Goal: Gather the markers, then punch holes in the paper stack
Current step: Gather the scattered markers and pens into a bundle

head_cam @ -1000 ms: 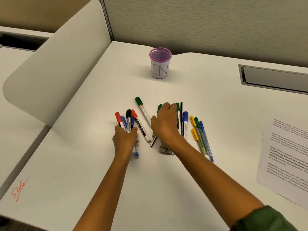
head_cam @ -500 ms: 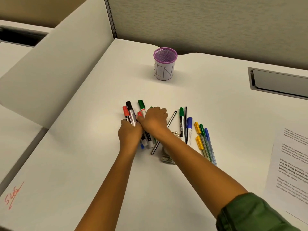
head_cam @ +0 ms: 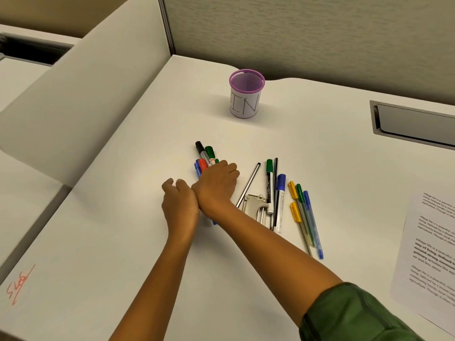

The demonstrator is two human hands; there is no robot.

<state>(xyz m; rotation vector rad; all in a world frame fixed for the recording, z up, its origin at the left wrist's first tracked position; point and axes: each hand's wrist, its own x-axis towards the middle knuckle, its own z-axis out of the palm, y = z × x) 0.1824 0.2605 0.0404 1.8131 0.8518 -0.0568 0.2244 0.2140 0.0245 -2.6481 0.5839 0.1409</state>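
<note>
My right hand (head_cam: 218, 183) lies over a bundle of markers (head_cam: 204, 158), its fingers curled round them. Black, green, red and blue caps stick out beyond it, and the markers' tails (head_cam: 211, 222) show below my wrist. Just left of it my left hand (head_cam: 179, 200) rests on the desk, fingers loosely curled, with nothing visible in them. More markers and pens lie to the right: a green marker (head_cam: 269, 179), a blue marker (head_cam: 280, 200) and several thin pens (head_cam: 304, 215). A metal hole punch (head_cam: 256, 205) sits among them. The printed paper stack (head_cam: 430, 244) lies at the far right.
A purple mesh cup (head_cam: 246, 94) with a paper label stands at the back of the white desk (head_cam: 118, 242). A thin silver pen (head_cam: 249, 185) lies beside my right hand. A curved divider panel (head_cam: 86, 107) rises on the left, and a recessed cable tray (head_cam: 413, 124) sits at the back right.
My right hand crossed left from the loose pens onto the bundle that my left hand was holding. My left hand let go and slid back left.
</note>
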